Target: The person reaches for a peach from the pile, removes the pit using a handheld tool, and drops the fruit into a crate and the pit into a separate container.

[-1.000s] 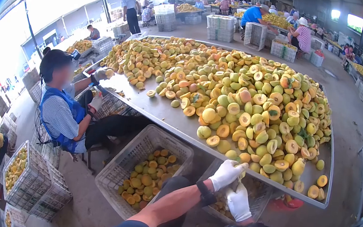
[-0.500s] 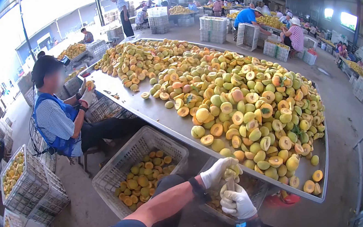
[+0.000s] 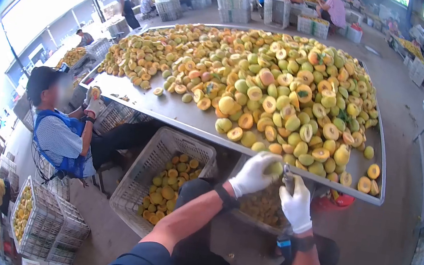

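At the table's front edge my left hand, in a white glove, is closed around a green-yellow fruit. My right hand, also gloved, grips a small metal tool just right of the fruit; the tool's exact shape is hard to make out. Beyond both hands, halved yellow-orange fruits lie heaped on the metal table. Below my hands is a crate of brownish pieces, partly hidden by my arms.
A white crate of fruit halves stands left of my knees. A seated person in a blue vest holds fruit at the table's left. Stacked crates stand lower left, and a red object lies under the table's right part.
My hands have moved apart slightly, the left with the fruit and the right with the tool, and both sit higher against the table edge. The camera view has tilted down.
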`<state>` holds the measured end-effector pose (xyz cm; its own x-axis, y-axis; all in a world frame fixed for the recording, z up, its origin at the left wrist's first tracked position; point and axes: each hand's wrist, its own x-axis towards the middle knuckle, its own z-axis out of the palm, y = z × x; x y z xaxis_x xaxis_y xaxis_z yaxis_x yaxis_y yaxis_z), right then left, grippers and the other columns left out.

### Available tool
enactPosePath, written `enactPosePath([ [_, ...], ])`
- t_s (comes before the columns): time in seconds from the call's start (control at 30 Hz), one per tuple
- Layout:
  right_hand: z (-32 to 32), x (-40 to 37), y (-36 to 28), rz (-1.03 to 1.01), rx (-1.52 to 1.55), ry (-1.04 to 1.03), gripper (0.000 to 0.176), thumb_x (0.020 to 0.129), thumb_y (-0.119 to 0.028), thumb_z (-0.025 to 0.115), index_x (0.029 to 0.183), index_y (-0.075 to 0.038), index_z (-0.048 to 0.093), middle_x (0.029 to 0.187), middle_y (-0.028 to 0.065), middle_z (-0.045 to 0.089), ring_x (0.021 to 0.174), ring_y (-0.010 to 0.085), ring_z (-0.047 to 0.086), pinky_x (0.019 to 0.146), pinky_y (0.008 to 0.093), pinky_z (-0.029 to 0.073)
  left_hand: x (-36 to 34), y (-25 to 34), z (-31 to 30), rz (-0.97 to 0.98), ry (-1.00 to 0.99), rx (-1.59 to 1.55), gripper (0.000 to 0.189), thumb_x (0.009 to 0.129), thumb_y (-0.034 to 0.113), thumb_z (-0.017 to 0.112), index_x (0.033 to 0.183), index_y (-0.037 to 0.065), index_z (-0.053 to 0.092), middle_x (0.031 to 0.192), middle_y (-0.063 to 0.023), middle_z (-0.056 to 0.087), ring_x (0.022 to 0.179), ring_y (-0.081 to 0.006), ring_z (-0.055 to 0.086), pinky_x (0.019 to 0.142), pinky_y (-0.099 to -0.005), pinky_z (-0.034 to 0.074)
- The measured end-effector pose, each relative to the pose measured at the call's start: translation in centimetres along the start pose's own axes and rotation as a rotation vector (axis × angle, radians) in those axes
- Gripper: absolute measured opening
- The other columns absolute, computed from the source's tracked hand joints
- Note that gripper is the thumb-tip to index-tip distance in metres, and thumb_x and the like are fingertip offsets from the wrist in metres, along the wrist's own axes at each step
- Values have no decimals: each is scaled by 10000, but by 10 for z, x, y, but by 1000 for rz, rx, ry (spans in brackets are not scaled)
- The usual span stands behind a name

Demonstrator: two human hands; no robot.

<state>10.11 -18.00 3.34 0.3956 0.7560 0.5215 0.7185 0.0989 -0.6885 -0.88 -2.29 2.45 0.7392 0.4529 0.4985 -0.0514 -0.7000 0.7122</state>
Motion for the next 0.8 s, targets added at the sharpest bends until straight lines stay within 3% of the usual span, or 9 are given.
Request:
enactPosePath([
  [0.07,3,-6,7,-15,-368,12,231,788,-41,632,1012,-72,580,853,160,619,691,391,623,623,483,524,0,10,-21,-93,32,14,426,745,35,721,1163,31,636,1045,-132,648,962,-266,642,855,-335,509],
  [0.1,-2,-5,-4,147,-491,-157,164,804,-90,612,962,-86,565,836,144,621,751,383,653,647,473,535,0,15,-35,-131,68,-13,397,717,67,707,1106,12,647,1031,-174,647,966,-339,636,861,-377,515],
  [0.23,3,-3,-10,294,-449,-405,194,852,-132,566,1036,-73,586,902,176,657,830,388,674,719,486,545,-15,21,-104,-216,131,169,361,721,61,698,1077,12,661,977,-163,664,919,-306,651,832,-359,520],
  [0.27,3,-1,-14,289,-461,-476,218,867,-141,549,1069,-72,591,926,182,666,852,384,678,742,487,545,-22,20,-125,-267,78,287,377,742,25,686,1117,0,653,984,-114,670,916,-213,653,851,-327,515],
  [0.33,4,3,-20,289,-462,-545,243,881,-150,532,1102,-72,596,950,187,675,874,380,682,765,487,545,-37,8,-159,-333,-32,589,290,754,135,696,1015,11,680,956,-169,693,905,-296,681,849,-368,531],
  [0.4,4,9,-25,296,-471,-599,297,890,-153,513,1164,-72,598,962,188,683,898,370,686,784,481,544,-44,3,-182,-632,-349,911,268,777,233,675,946,28,705,909,-174,696,902,-339,673,823,-406,535],
  [0.6,8,10,-25,324,-431,-598,507,885,-235,565,1385,-162,513,960,179,697,871,380,683,776,482,546,5,-22,-142,-309,-137,742,246,822,318,619,847,81,681,829,-171,680,809,-399,660,752,-479,535],
  [0.7,7,9,-25,326,-450,-662,509,888,-249,573,1386,-167,510,946,193,703,857,387,689,781,485,552,58,-57,-103,-402,-185,704,304,837,354,630,921,63,657,896,-199,676,902,-394,656,811,-482,523],
  [0.8,5,7,-21,333,-511,-714,484,881,-213,544,1363,-165,543,975,191,700,882,389,690,787,485,550,97,-85,-78,-498,-243,764,321,815,265,656,1042,39,637,1113,-224,644,1036,-383,642,870,-453,525],
])
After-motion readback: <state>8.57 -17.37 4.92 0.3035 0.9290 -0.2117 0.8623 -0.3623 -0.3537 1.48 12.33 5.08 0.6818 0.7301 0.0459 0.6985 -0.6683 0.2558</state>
